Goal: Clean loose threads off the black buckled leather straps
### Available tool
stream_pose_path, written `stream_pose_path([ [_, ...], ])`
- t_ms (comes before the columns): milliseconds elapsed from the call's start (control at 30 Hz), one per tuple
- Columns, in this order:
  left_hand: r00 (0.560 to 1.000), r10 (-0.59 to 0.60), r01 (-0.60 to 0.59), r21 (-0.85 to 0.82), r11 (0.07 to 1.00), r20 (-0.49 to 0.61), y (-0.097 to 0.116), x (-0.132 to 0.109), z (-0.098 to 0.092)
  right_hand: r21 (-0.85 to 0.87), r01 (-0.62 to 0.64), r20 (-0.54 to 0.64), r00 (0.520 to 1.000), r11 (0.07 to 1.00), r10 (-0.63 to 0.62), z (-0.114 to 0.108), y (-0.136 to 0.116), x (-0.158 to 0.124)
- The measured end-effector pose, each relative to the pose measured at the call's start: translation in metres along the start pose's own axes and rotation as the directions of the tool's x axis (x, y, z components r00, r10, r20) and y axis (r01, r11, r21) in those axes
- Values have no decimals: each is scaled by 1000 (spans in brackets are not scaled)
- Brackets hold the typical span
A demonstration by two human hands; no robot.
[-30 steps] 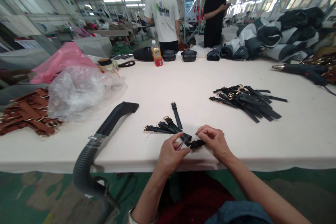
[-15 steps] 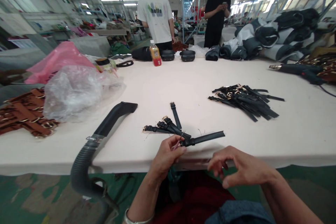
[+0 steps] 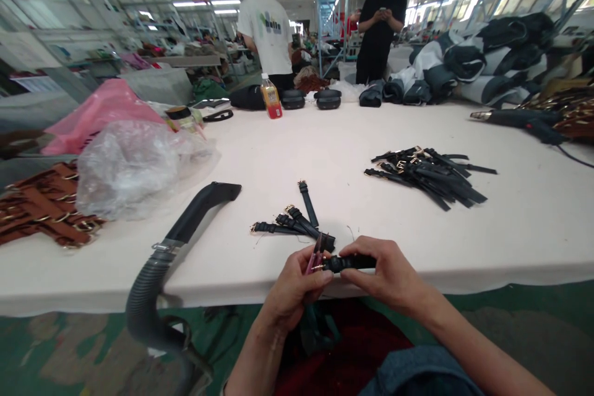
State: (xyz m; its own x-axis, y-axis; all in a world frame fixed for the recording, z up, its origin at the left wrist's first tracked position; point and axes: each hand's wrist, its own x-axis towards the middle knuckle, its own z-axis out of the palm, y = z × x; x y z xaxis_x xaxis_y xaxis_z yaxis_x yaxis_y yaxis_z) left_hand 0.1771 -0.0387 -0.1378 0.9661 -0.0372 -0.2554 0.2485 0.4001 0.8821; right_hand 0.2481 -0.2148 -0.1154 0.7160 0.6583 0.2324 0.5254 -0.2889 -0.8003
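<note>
Both hands are closed on one black leather buckle strap [image 3: 333, 264] at the table's near edge. My left hand [image 3: 292, 284] grips its gold buckle end and also holds a small pink tool with a dark pointed tip, perhaps thread snips [image 3: 315, 255]. Thumb and fingers of my right hand [image 3: 390, 266] pinch the strap further along, hiding part of its tail. Just beyond the left hand, several similar straps [image 3: 297, 219] lie fanned out, gold buckles facing away. A larger heap of black straps [image 3: 429, 173] rests farther right. Loose threads lie near the hands.
A black hose nozzle [image 3: 199, 210] rises over the table edge at left. Beyond it are a clear plastic bag [image 3: 130, 167] and brown straps [image 3: 51, 204]. A drink bottle [image 3: 271, 98] and a heat gun [image 3: 515, 117] stand farther back. Two people are behind the table.
My right hand has moved left and closed on the strap, which lay free of it before. The strap's tail has turned into the right hand. The left hand keeps its grip.
</note>
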Motion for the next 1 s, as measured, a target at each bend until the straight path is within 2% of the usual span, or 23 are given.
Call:
stream_pose_path([
  [167,999,-12,6,-122,992,-49,-4,0,-3,183,-148,7,989,972,150,3,0,0],
  [300,992,8,-27,-154,988,-123,-4,-1,-8,174,-211,12,977,962,212,5,2,0],
  [433,965,40,-58,-63,996,-258,-2,-3,-8,111,-180,-5,983,977,182,6,4,0],
  [567,902,95,-92,27,995,-420,-1,-3,-1,73,-99,-30,994,992,101,10,6,-1],
  [700,876,109,-76,90,993,-470,0,-3,2,22,-50,-29,998,999,51,12,9,2],
  [767,867,126,-75,125,989,-482,1,-4,-2,-56,-38,-66,997,998,34,4,18,6],
  [867,842,173,-107,157,982,-511,4,-11,-14,-253,-96,-208,977,963,43,-28,46,21],
  [933,822,204,-132,171,976,-531,6,-18,-27,-405,-246,-356,929,881,95,-58,70,33],
  [1000,797,221,-145,177,973,-562,6,-26,-40,-539,-403,-496,861,740,108,-83,91,45],
])
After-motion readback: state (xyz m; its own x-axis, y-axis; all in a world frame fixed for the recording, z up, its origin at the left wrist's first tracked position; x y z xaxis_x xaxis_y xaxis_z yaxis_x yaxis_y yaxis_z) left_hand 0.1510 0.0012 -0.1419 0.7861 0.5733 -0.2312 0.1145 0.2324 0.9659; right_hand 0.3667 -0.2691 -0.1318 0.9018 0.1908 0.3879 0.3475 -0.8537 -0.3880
